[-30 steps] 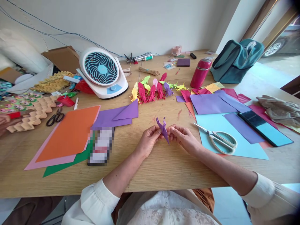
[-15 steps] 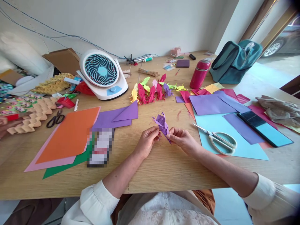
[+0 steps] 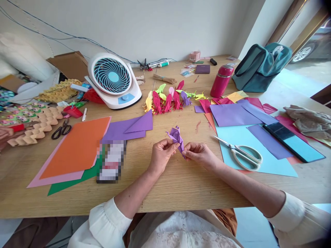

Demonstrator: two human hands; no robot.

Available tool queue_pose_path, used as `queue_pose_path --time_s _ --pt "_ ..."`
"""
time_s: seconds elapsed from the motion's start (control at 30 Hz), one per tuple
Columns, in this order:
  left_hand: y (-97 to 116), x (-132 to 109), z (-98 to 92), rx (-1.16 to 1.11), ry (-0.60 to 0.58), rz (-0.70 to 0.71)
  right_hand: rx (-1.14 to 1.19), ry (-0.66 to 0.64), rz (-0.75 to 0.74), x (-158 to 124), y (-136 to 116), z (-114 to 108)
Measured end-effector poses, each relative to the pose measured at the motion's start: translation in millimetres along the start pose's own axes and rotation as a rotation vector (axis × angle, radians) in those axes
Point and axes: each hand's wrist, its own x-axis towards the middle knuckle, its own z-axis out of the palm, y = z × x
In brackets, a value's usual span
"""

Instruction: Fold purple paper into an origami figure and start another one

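A purple origami flower (image 3: pixel 177 135) with curled petal tips is held between my two hands, above the table's middle. My left hand (image 3: pixel 163 151) pinches its side, thumb on the paper. Lower down, my right hand (image 3: pixel 198 152) grips the narrow bottom end between thumb and fingers. Behind them lies a row of folded paper flowers (image 3: pixel 168 101) in pink, yellow, green and purple. White-handled scissors (image 3: pixel 245 156) rest on a light blue sheet (image 3: pixel 274 169) to the right of my right hand. Purple sheets (image 3: pixel 121 130) lie to the left.
A white fan (image 3: pixel 113 81) stands at the back left, near orange paper (image 3: pixel 80 148) and black-handled scissors (image 3: pixel 62 130). A pink bottle (image 3: pixel 221 81), a teal bag (image 3: pixel 258 70) and a phone (image 3: pixel 293 143) are on the right. At far left, another person's arm (image 3: pixel 7 134) shows.
My left thumb has moved up and over the side of the purple flower. The flower has tipped slightly and sits a little lower; my right hand still pinches its bottom end.
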Motion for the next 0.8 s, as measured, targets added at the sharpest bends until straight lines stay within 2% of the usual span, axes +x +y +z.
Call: queue_pose_path --time_s 0.3,0.5,0.63,0.8 --pt "5.8 1.1 -3.3 0.130 -0.162 0.021 -0.244 0.064 -0.078 -6.4 9.4 -0.7" --pt "3.0 2.3 -6.0 0.267 -0.134 0.030 -0.363 0.050 -0.102 -7.1 7.1 2.2" --pt "2.2 4.0 -6.7 0.194 -0.060 -0.006 -0.394 -0.007 -0.048 -6.8 2.4 2.5" --pt "6.8 5.7 -7.7 0.024 -0.097 -0.082 -0.409 -0.025 -0.049 -7.0 2.0 -1.1"
